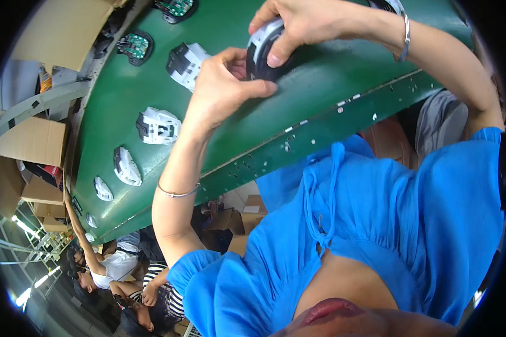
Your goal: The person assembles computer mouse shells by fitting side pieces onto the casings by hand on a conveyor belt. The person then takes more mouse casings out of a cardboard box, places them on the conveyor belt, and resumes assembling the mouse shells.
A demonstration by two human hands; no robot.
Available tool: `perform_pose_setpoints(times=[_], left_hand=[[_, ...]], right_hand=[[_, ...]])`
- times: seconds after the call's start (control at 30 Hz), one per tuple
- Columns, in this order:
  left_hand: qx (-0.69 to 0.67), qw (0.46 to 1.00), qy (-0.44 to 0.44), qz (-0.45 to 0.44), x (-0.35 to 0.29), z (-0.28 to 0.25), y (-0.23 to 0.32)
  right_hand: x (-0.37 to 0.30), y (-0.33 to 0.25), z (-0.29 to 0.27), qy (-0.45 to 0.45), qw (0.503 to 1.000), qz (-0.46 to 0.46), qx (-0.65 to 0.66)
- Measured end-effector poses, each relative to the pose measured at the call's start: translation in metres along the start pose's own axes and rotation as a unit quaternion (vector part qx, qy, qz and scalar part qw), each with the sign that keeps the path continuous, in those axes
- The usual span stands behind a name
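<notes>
Both hands meet over the green conveyor belt [152, 84] and grip one black and white plastic part [262, 48] between them. The left hand [222, 84] is closed on the lower side of the part, its thumb stretched along the bottom edge just above the belt. The right hand [298, 25] curls over the top, with the thumb pressed on the dark face of the part. Each wrist wears a thin silver bangle.

On the belt, to the left of the held part, more white and black parts [158, 126] lie in a row running toward the far end, each apart from the next. Two green circuit boards [134, 46] sit near the belt's upper left edge. Cardboard boxes [34, 140] stand beyond the belt's left side, and other people sit further down the belt
</notes>
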State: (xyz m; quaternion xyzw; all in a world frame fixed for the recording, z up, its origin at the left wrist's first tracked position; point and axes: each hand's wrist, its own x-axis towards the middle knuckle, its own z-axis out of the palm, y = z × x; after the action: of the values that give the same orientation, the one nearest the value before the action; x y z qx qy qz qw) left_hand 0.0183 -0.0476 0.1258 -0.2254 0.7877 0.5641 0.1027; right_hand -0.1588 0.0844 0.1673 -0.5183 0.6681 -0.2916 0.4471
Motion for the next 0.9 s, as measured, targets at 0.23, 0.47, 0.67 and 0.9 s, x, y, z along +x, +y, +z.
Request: perform_pose_setpoints(times=[0.23,0.47,0.67,0.9], left_hand=[[-0.053,0.998,-0.029,-0.009,-0.005,-0.002,0.008],[-0.136,0.964,0.171,0.149,-0.037,-0.001,-0.011],[0.128,0.884,0.413,0.176,-0.033,-0.019,-0.021],[0.354,0.839,0.395,0.119,-0.01,0.008,-0.03]], right_hand=[[-0.008,-0.005,0.0,-0.007,0.999,0.044,-0.017],[-0.015,0.022,0.012,0.065,0.993,-0.042,-0.094],[-0.033,0.054,0.015,0.376,0.849,-0.003,-0.371],[-0.032,0.059,0.015,0.402,0.78,0.167,-0.45]])
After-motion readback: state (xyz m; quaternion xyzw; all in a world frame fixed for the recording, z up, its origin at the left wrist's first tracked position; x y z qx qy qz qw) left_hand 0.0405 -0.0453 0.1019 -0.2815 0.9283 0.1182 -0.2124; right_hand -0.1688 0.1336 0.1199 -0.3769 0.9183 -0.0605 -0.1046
